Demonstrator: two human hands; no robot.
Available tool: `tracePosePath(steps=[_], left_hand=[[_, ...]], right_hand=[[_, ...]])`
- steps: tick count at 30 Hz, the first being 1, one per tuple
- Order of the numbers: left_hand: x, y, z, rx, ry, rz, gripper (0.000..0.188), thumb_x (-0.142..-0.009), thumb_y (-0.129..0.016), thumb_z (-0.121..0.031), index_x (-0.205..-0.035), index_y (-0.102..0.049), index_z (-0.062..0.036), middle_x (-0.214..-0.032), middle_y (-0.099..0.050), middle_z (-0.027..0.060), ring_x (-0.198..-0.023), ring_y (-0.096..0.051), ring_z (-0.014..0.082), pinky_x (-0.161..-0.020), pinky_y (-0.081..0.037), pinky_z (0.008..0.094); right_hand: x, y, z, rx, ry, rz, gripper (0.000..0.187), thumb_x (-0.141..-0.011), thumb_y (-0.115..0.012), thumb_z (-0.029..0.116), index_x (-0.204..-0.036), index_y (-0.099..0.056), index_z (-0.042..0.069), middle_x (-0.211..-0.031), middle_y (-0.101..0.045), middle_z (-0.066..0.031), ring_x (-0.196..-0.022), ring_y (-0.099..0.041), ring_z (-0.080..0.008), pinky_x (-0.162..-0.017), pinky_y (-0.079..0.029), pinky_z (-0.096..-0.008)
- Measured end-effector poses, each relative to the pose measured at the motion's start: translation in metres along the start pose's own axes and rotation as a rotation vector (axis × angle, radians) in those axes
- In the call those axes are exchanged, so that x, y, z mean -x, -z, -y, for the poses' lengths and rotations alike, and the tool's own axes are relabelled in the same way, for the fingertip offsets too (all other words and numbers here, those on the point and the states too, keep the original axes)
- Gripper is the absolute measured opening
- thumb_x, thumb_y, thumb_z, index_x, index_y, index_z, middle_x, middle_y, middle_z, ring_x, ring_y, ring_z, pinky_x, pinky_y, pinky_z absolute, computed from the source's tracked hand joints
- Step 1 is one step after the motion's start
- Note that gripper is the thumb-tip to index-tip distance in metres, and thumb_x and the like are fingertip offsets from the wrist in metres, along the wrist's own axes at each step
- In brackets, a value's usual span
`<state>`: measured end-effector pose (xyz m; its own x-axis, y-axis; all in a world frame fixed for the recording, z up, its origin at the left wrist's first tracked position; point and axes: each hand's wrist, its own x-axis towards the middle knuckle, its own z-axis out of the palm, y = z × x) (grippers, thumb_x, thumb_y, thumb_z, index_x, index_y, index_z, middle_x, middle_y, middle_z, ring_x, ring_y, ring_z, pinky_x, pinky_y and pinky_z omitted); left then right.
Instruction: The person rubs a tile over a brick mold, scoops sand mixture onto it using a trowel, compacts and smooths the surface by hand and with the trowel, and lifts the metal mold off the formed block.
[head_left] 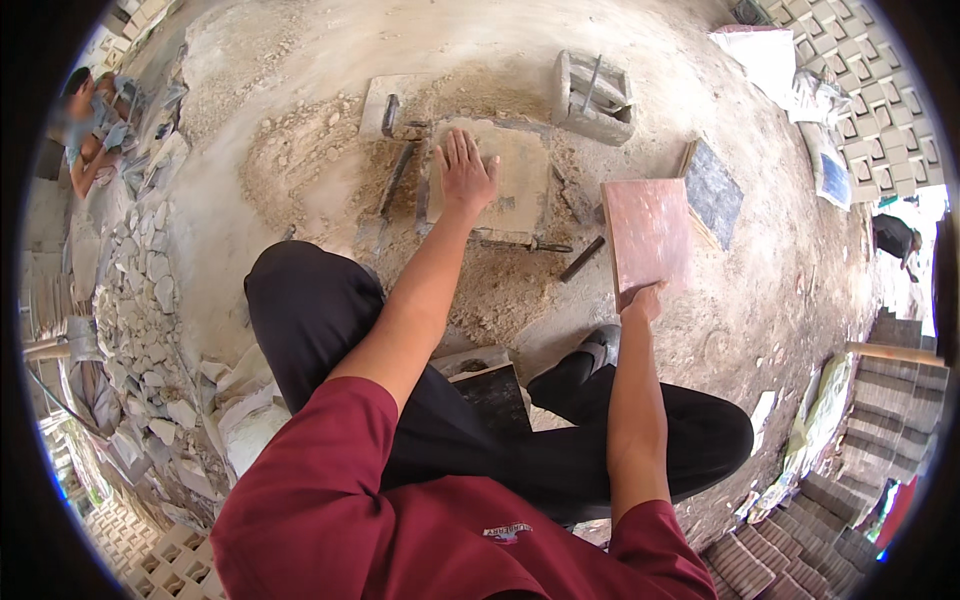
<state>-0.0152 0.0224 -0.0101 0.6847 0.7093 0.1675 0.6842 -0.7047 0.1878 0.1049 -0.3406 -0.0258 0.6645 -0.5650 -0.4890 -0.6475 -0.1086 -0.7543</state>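
Two flat slabs are in hand. The left hand (465,172) lies palm down, fingers spread, on a sandy, tan square slab (497,182) resting on the dirt at the far centre. The right hand (642,299) pinches the near edge of a reddish-pink rectangular tile (647,232) — smooth, dusty, held off the ground to the right, long axis running near to far. One dark tile (712,190) sits just beyond it — one grey block mould (592,96) farther off.
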Motion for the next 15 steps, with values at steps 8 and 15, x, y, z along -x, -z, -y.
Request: tracePosePath(steps=[8,15], left_hand=[[0.001,0.005,-0.1,0.101,-0.356,-0.018,0.073,-0.097,-0.014,-0.052,-0.147,-0.012,0.0017,-0.154,-0.003,0.0195,-0.143,0.001,0.0329,-0.116,0.001,0.0479],[0.018,0.005,-0.106,-0.037,-0.687,0.355,0.067,-0.098,-0.017,-0.049,-0.147,-0.019,-0.0039,-0.155,-0.012,0.0097,-0.144,-0.005,0.0229,-0.117,0.0,0.0455]], right_hand=[[-0.119,-0.001,-0.061,-0.3,-0.15,-0.014,0.06,-0.09,-0.045,0.051,-0.103,-0.06,-0.006,-0.097,-0.066,-0.015,-0.079,-0.065,-0.0255,-0.064,-0.052,-0.0362],[-0.061,-0.016,-0.061,0.163,-0.161,0.169,0.026,-0.083,-0.051,0.014,-0.103,-0.062,0.0,-0.098,-0.067,-0.0113,-0.082,-0.066,-0.0215,-0.064,-0.052,-0.0349]])
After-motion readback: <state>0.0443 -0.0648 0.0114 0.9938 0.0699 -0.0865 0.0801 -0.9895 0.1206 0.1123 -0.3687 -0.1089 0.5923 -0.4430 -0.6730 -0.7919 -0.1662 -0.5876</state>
